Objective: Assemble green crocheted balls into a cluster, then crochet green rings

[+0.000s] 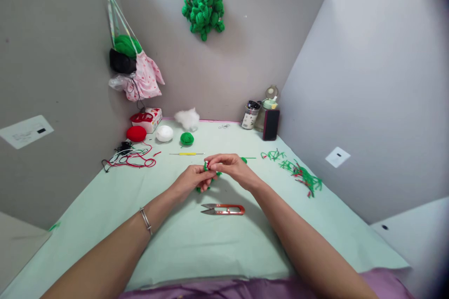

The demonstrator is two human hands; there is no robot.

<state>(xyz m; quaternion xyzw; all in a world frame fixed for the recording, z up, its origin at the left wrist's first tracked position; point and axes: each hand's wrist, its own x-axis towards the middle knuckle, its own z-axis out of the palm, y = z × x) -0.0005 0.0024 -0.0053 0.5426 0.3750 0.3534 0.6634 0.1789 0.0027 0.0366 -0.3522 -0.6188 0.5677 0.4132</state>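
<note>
Both my hands meet above the middle of the pale green table. My left hand is closed around a small green crocheted piece with a bit of red and white at its top. My right hand pinches the top of the same piece from the right. Red-handled thread snips lie flat on the table just in front of my hands. A yellow-handled crochet hook lies just beyond them.
Red, white and green yarn balls and white stuffing sit at the back. Tangled red and green yarn lies left, green scraps right. Cups and a dark phone stand back right. Green crocheted pieces hang on the wall.
</note>
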